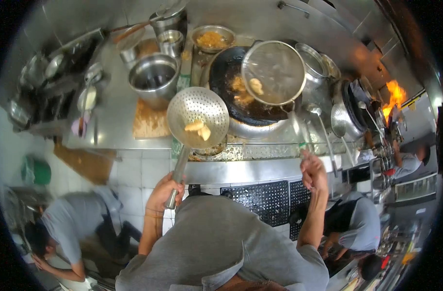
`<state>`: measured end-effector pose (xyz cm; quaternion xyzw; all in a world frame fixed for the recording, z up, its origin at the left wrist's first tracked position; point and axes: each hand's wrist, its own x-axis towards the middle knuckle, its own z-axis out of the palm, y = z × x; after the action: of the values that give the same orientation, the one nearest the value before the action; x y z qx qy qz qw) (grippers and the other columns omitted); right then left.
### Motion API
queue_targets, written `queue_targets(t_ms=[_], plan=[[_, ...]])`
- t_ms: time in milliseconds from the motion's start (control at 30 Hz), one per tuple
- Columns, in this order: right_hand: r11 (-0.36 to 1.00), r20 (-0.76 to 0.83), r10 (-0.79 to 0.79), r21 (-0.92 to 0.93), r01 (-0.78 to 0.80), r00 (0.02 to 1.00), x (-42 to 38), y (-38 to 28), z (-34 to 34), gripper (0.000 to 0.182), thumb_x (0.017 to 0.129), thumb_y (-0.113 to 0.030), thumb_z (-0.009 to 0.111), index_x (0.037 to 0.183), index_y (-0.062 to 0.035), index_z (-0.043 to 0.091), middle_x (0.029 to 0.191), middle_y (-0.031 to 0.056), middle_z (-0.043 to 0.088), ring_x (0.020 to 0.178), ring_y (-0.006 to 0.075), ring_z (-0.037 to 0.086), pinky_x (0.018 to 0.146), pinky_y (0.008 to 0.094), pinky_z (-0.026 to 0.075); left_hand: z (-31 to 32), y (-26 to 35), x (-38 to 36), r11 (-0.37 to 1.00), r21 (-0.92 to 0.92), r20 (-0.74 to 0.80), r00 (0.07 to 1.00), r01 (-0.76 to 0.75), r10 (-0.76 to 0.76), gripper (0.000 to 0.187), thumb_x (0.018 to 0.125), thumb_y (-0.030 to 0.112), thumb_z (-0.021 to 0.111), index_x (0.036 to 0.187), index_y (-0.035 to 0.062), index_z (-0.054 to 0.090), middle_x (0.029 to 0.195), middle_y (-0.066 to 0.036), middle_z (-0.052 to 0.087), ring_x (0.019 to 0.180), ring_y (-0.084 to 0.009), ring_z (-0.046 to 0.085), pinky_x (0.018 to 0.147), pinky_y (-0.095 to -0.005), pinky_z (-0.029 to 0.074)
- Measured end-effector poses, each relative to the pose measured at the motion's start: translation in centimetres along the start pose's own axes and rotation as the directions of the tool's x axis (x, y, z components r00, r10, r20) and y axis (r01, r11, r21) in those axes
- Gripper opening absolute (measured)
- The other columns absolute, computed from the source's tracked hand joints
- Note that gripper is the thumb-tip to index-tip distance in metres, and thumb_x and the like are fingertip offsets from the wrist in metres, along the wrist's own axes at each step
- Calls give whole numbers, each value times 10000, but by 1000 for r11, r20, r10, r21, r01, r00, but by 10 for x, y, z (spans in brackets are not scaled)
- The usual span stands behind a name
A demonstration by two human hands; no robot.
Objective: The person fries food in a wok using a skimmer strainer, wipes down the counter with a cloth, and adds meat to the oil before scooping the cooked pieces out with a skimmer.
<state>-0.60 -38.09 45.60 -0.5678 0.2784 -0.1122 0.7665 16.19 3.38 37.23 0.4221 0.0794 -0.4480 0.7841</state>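
My left hand (167,191) is wrapped round the handle of a perforated skimmer (178,114). A few pale golden pieces of fried food (198,128) lie in its bowl. My right hand (313,169) is closed at the end of the handle of a round fine-mesh strainer (275,58), which is blurred along its shaft. The strainer hangs over the right part of a dark wok (221,80). One pale piece (256,86) shows in the strainer. Browner pieces (243,97) are visible in the wok's oil.
Left of the wok stand a steel pot (153,80) and a wooden board (151,123). Behind is a bowl of golden bits (213,39). A ladle (323,126) and another skimmer (339,123) lie right. Flames (395,94) rise farther right. Other people (78,228) bend down nearby.
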Motion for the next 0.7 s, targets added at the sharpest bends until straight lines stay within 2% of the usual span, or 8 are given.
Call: queue_targets(t_ms=[133, 200, 267, 300, 367, 500, 600, 700], plan=[[992, 104, 48, -122, -35, 993, -8, 3, 16, 335, 927, -27, 534, 1261, -5, 543, 719, 41, 586, 341, 24, 304, 271, 199, 201, -5, 1, 5, 999, 39, 72, 997, 33, -36, 348, 754, 15, 518, 1098, 1, 464, 678, -85, 507, 422, -154, 487, 341, -296, 410], [989, 120, 49, -144, -31, 992, -1, 5, 25, 336, 919, -29, 556, 1255, -27, 569, 709, 24, 586, 395, 28, 373, 332, 198, 269, -9, -2, 11, 999, -3, 79, 996, 48, -48, 333, 759, 18, 516, 1087, 0, 466, 676, -79, 504, 431, -148, 483, 341, -276, 392], [729, 140, -333, -590, 348, 933, 18, 17, 28, 356, 906, 4, 521, 1259, 4, 568, 704, 39, 562, 473, 55, 414, 418, 227, 356, -16, -8, 17, 996, -62, 102, 993, 65, -58, 327, 762, 25, 513, 1085, 1, 469, 676, -75, 500, 435, -147, 479, 342, -272, 387], [609, 140, -420, -689, 392, 897, 31, 18, 26, 327, 911, -27, 553, 1236, -1, 584, 767, 101, 649, 635, 162, 601, 555, 274, 438, -19, -10, 21, 989, -123, 131, 989, 84, -68, 321, 766, 32, 511, 1083, 3, 472, 676, -70, 497, 439, -146, 475, 343, -267, 383], [401, 70, -514, -861, 312, 855, 55, 11, 31, 333, 874, -33, 592, 1202, 20, 593, 893, 230, 665, 749, 317, 663, 637, 350, 490, -26, -15, 26, 990, -95, 138, 986, 104, -90, 319, 770, 42, 509, 1085, 8, 477, 681, -68, 493, 443, -146, 470, 343, -271, 385], [187, 142, -680, -915, 358, 719, 122, 43, 9, 371, 790, 12, 593, 1161, 6, 610, 989, 281, 626, 895, 437, 615, 778, 454, 504, -43, -30, 33, 989, -70, 133, 984, 131, -121, 334, 781, 80, 511, 1110, 22, 496, 696, -59, 485, 442, -139, 448, 344, -278, 390], [138, 149, -659, -940, 313, 737, 135, 81, -4, 414, 788, -76, 639, 1190, -6, 570, 966, 263, 630, 838, 434, 619, 737, 487, 501, -52, -43, 45, 984, -58, 127, 979, 170, -161, 353, 776, 90, 522, 1122, 24, 509, 695, -53, 479, 441, -129, 439, 342, -268, 388], [358, -8, -608, -895, 265, 794, 98, 62, 8, 357, 844, -257, 662, 1064, 23, 642, 867, 251, 653, 771, 399, 646, 697, 439, 517, -63, -51, 51, 990, 0, 130, 982, 142, -141, 396, 772, 117, 541, 1157, 29, 508, 697, -30, 477, 454, -114, 445, 344, -245, 380]])
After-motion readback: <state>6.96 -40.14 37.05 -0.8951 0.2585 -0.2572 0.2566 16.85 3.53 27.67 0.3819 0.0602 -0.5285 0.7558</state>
